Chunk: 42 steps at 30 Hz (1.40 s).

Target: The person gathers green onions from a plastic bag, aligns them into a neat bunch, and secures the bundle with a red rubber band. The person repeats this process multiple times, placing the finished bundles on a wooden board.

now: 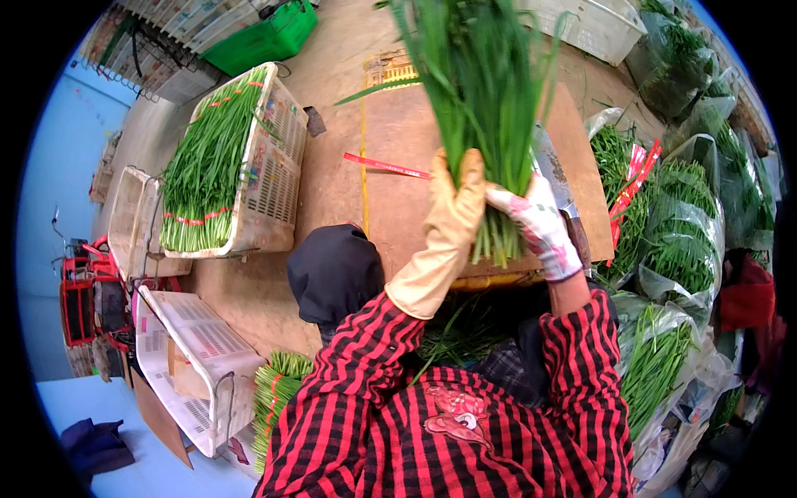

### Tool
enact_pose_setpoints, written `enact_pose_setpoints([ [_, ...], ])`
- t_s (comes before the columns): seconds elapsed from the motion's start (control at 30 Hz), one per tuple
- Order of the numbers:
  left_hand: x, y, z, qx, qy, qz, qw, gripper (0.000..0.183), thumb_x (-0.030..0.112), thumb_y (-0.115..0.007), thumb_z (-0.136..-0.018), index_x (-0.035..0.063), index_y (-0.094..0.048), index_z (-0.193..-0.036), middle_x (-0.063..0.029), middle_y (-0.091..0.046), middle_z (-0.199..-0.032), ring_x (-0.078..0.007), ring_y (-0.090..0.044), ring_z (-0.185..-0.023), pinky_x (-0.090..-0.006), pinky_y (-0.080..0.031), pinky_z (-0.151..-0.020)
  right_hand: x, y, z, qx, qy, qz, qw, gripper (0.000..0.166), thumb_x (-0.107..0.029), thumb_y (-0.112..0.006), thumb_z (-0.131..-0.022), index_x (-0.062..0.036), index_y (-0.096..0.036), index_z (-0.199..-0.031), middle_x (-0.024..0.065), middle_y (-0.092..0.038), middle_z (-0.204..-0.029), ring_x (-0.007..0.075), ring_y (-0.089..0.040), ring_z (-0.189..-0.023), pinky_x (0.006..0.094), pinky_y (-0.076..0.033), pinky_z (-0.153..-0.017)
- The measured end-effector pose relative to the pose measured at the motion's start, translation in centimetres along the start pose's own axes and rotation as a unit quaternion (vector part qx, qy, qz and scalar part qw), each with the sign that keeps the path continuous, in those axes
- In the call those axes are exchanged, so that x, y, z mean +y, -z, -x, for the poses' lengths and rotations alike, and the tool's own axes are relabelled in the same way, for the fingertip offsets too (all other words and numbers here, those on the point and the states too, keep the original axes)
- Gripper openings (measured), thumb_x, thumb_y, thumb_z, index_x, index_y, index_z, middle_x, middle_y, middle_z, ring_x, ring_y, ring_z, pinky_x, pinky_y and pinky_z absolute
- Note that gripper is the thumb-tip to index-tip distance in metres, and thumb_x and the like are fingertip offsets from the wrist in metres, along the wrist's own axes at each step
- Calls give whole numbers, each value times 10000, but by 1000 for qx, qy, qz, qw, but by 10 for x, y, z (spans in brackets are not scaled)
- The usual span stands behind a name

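A thick bunch of long flat green leaves, seemingly garlic chives (485,106), is held upright between both hands over a wooden board (398,218). My left hand (457,199), in a tan rubber glove, grips the left side of its lower part. Around the right side closes my right hand (538,218), wearing a white knit glove with a pink pattern. Pale cut stem ends (498,239) poke out below the hands. A red printed tie strip (386,165) lies on the board, its right end hidden behind the left glove. Beside my right hand lies a large knife (557,168), partly covered.
At left, a white plastic crate (274,149) holds red-tied green bundles (212,168). More white crates (205,348) stand nearer me. Clear bags of greens (679,230) crowd the right side, with red strips (629,193) on top. A green crate (268,37) sits far back.
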<state>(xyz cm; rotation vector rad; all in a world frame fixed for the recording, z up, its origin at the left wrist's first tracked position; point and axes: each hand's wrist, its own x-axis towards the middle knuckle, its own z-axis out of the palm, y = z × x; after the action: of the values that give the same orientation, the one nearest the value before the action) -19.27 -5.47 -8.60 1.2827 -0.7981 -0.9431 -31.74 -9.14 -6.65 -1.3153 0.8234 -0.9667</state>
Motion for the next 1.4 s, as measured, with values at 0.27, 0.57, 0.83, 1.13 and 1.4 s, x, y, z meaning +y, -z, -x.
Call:
enact_pose_setpoints([
  [0.27,-18,23,-19,50,153,-175,971,657,495,-513,-938,-18,-440,-1343,-197,-557,-1253,-315,-571,-1086,-387,-445,-932,87,-31,-17,75,-220,-104,967,312,-152,-711,-857,8,-651,-1118,54,-680,-990,137,-636,-800,290,-527,-700],
  [0.57,-5,26,-19,-25,239,2,971,791,552,-603,-873,-38,-413,-1364,-199,-548,-1265,-264,-583,-1084,-396,-512,-835,70,-25,-15,60,-183,342,920,434,-330,-678,-864,20,-626,-1116,94,-689,-915,165,-645,-789,318,-520,-702],
  [0.83,-11,58,-40,-127,33,-382,915,601,524,-480,-942,-7,-572,-1210,-249,-645,-1012,-393,-614,-989,-431,-471,-848,82,-28,-15,1,-174,5,985,387,-193,-680,-874,1,-594,-1198,77,-682,-990,165,-653,-817,321,-540,-707],
  [1.13,-28,100,-63,-108,174,-319,925,402,305,-491,-945,96,-603,-1269,-52,-664,-1077,-158,-594,-963,-276,-455,-847,90,-20,-20,7,-223,113,968,450,-268,-730,-829,-5,-626,-1179,80,-697,-988,157,-663,-821,316,-535,-730],
  [1.4,-24,99,-67,-88,-105,-556,820,333,78,-498,-838,55,-649,-1134,-172,-634,-1138,-316,-604,-1044,-382,-479,-863,74,-22,-18,3,-216,136,967,520,-358,-750,-796,-2,-640,-1159,95,-704,-995,171,-668,-828,322,-524,-759],
])
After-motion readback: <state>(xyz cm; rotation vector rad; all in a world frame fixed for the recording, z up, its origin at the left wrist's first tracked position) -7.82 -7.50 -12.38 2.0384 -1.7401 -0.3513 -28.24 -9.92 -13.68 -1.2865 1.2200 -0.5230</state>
